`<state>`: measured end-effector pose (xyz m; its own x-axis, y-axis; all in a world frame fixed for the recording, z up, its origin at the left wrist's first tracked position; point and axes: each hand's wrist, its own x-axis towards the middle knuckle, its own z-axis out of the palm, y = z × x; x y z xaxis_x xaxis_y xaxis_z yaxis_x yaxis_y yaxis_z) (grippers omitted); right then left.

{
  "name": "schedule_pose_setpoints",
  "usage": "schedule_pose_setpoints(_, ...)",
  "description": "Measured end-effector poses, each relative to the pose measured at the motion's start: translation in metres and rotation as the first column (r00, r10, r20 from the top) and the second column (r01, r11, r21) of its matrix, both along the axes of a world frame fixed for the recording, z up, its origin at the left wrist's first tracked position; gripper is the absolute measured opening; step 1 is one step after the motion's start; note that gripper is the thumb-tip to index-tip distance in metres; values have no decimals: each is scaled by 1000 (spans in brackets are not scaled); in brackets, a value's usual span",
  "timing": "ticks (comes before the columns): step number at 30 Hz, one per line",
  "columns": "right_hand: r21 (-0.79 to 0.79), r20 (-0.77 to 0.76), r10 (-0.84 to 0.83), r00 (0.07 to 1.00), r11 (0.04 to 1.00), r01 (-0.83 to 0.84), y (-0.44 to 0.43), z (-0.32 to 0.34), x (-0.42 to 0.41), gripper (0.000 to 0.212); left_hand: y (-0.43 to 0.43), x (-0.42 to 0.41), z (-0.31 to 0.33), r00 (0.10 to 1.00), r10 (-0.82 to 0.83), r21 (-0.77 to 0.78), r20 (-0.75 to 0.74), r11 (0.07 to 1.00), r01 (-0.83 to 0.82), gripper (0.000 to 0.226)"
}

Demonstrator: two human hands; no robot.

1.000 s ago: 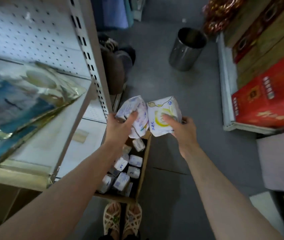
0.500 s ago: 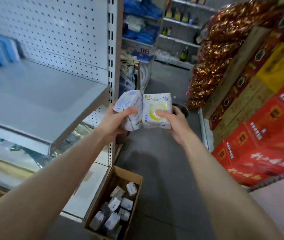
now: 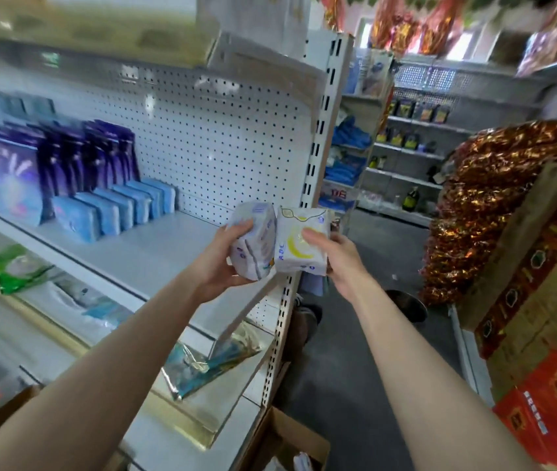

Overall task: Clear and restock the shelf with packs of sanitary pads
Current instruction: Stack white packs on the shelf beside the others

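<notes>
Head: left pack [image 3: 253,244] seemingly over bare shelf [image 3: 154,256] edge.

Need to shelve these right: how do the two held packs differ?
The left pack carries bluish-purple print; the right pack shows a yellow crescent and ABC. The left pack is turned partly edge-on and tilted; the right pack faces the camera. Both are white and soft-wrapped.

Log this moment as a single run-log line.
left hand: grips purple-print pack | right hand: grips yellow-print pack | state: side by side, in front of shelf, not placed | shelf: blue packs at left
</notes>
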<state>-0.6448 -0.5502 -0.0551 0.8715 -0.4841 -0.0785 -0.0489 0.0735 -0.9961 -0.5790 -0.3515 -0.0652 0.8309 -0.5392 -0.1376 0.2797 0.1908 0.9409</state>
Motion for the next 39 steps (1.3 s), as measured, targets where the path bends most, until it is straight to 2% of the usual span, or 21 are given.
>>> schedule_pose_setpoints(2, -20, 36, 19, 999, 1000, -19, 21, 8, 18, 99, 21, 17, 6, 999, -2, -2, 32, 1000, 2, 69)
schedule_pose_setpoints(4, -38, 49, 29, 998, 999, -27, 43, 15, 38, 100, 43, 37, 11, 998, -25, -7, 58, 1000, 25, 51)
schedule_pose_setpoints(6, -39, 67, 45, 997, 998, -43, 68, 17, 59, 86, 66, 59, 13, 994, -67, -8, 89, 998, 68, 31)
schedule_pose_setpoints(9, -17, 82, 43, 996, 999, -41, 105, 15, 92, 54, 100, 93, 17, 990, -87, 1, 110, 996, 87, 27)
schedule_pose_setpoints(11, 8, 113, 18, 993, 1000, -19, 130, 15, 112, 43, 123, 116, 18, 995, -56, 44, 81, 998, 53, 19)
schedule_pose_setpoints(14, -21, 102, -15, 995, 1000, 17, 166, 12, 142, 51, 157, 154, 18, 1000, -3, 80, 27, 997, 1, 25)
schedule_pose_setpoints(17, -7, 82, -64, 995, 998, 65, 194, 9, 171, 43, 185, 189, 19, 999, -11, 97, 31, 995, 8, 22)
schedule_pose_setpoints(22, 22, 22, -103, 994, 994, 103, 213, -1, 203, 64, 203, 237, 7, 998, -66, 97, 9, 993, 65, 15)
schedule_pose_setpoints(25, 31, 10, -105, 994, 994, 105, 210, -5, 215, 56, 204, 262, -3, 998, -62, 128, 12, 990, 60, 13)
schedule_pose_setpoints(27, 66, 36, -153, 988, 986, 150, 205, -9, 224, 48, 201, 273, -8, 997, -70, 162, 25, 985, 65, 27)
schedule_pose_setpoints(29, 70, 45, -171, 984, 983, 168, 202, -11, 235, 49, 195, 281, -15, 997, -78, 190, 10, 979, 75, 56)
schedule_pose_setpoints(30, 55, 41, -161, 986, 986, 159, 201, -12, 241, 47, 193, 286, -17, 997, -73, 193, -2, 979, 72, 59)
schedule_pose_setpoints(32, 53, 43, -149, 988, 988, 147, 201, -12, 251, 37, 191, 294, -16, 997, -70, 179, 7, 981, 68, 50)
schedule_pose_setpoints(34, 57, 41, -155, 987, 987, 152, 204, -13, 260, 27, 189, 306, -14, 996, -88, 166, -18, 982, 89, 71)
schedule_pose_setpoints(35, 75, 37, -166, 985, 984, 163, 206, -15, 263, 29, 189, 310, -15, 994, -103, 171, -36, 979, 107, 78)
schedule_pose_setpoints(36, 93, 29, -177, 984, 980, 174, 209, -16, 265, 37, 190, 314, -17, 992, -119, 175, -48, 977, 126, 72)
schedule_pose_setpoints(38, 126, 19, -192, 981, 974, 188, 212, -22, 268, 57, 191, 314, -18, 985, -162, 164, -68, 972, 171, 40)
schedule_pose_setpoints(39, 129, 23, -203, 979, 972, 199, 216, -24, 270, 61, 192, 316, -18, 982, -176, 161, -70, 969, 185, 32)
